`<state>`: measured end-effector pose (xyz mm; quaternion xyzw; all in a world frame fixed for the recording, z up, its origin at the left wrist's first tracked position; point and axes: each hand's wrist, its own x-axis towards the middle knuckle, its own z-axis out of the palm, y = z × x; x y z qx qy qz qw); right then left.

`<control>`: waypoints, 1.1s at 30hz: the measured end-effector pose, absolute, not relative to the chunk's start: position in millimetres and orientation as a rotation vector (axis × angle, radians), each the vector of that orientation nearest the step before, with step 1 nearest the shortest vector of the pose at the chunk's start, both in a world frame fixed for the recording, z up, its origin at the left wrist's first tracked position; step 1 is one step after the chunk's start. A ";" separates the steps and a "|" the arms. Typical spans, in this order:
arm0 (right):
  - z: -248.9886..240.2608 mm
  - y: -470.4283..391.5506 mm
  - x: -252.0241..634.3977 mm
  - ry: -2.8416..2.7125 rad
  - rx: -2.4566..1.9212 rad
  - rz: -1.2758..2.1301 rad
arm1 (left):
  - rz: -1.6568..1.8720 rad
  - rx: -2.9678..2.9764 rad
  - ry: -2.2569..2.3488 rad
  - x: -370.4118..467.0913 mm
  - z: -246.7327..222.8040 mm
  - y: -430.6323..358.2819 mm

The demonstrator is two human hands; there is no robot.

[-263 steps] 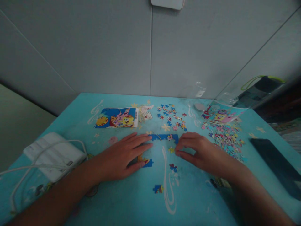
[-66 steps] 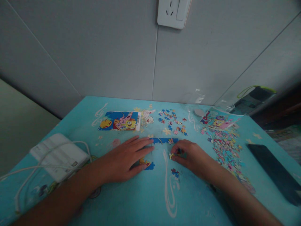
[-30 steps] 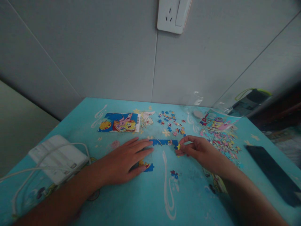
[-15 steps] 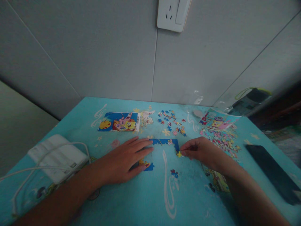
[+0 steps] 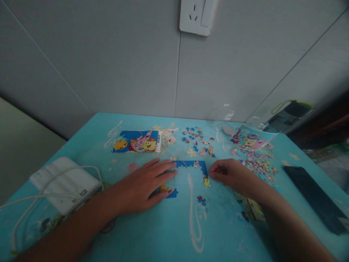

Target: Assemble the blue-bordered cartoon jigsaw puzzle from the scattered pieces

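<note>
My left hand point(image 5: 148, 183) lies flat with spread fingers over the left part of a partly joined puzzle frame point(image 5: 191, 163), hiding some of it. Blue edge pieces run along the top and down the right side, ending in a yellow piece point(image 5: 206, 182). Just right of that side is my right hand point(image 5: 225, 171), its thumb and forefinger pinched together; whether anything is between the tips is too small to tell. Below the frame's top strip lies a small red and blue cluster point(image 5: 201, 200).
Loose pieces point(image 5: 195, 134) lie behind the frame, beside a picture sheet point(image 5: 140, 141). A heap of pieces point(image 5: 259, 162) and a standing picture card point(image 5: 252, 138) are at right, near a dark flat object point(image 5: 313, 196). A white device point(image 5: 65, 183) with cables sits left.
My right hand has drawn slightly away from the yellow piece, which now shows in full at the lower end of the right side. The left hand stays in place. The view has shifted slightly.
</note>
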<state>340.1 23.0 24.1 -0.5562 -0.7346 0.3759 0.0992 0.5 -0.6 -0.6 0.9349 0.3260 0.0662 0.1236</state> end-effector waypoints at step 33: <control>20.2 18.0 329.8 -2.233 -1.664 1.137 | 0.242 2.737 0.951 0.7 0.1 -2.3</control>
